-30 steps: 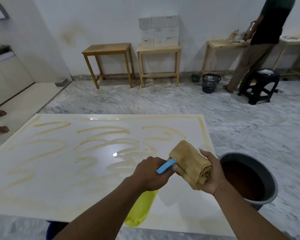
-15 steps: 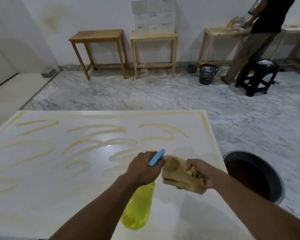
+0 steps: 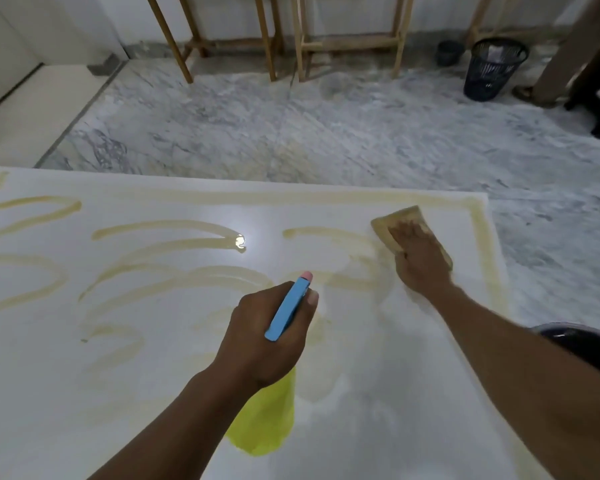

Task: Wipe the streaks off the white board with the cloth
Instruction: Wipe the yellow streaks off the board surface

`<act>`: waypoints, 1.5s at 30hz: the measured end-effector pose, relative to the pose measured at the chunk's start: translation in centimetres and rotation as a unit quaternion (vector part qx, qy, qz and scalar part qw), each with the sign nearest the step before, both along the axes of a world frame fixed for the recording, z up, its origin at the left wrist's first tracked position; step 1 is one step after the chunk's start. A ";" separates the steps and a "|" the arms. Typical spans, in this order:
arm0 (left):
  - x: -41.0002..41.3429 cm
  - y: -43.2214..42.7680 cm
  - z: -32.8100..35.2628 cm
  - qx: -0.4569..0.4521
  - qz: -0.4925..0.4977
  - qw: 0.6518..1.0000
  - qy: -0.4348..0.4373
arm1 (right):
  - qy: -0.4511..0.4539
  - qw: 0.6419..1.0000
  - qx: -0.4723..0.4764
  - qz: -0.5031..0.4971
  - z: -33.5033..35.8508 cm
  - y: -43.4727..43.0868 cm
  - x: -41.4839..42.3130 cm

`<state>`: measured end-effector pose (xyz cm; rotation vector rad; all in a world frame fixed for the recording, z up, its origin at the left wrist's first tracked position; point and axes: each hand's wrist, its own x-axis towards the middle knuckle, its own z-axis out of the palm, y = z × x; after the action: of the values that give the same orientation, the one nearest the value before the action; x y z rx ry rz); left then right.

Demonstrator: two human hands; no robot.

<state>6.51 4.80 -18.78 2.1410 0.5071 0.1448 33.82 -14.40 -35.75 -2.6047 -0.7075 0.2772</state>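
White board (image 3: 361, 410) is lying streaked; right hand (image 3: 420, 258) is pressing the cloth (image 3: 402, 216) flat, left hand (image 3: 257, 341) gripping a spray bottle (image 3: 267, 420), and that stained cloth may be smearing streaks (image 3: 167, 225).

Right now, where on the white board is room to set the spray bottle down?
The near patch of the white board, between the spray bottle and the right forearm, is bare. So is the near left corner. The far right is crowded: the right hand presses the cloth.
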 end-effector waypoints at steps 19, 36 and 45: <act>-14.0 2.8 1.6 0.055 0.020 0.998 -0.015 | 0.080 0.990 0.066 0.092 -0.7 2.8 -32.3; -11.8 7.3 2.1 0.012 0.017 0.998 -0.059 | 0.344 0.872 0.279 -0.210 13.1 3.0 -15.8; -1.8 9.8 -0.4 -0.005 0.018 0.994 -0.107 | 0.094 0.994 -0.047 0.043 3.1 7.3 1.4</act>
<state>4.67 14.63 -19.23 2.0764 0.4187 0.3860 35.21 -7.06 -32.64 -2.5942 -0.7572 0.5870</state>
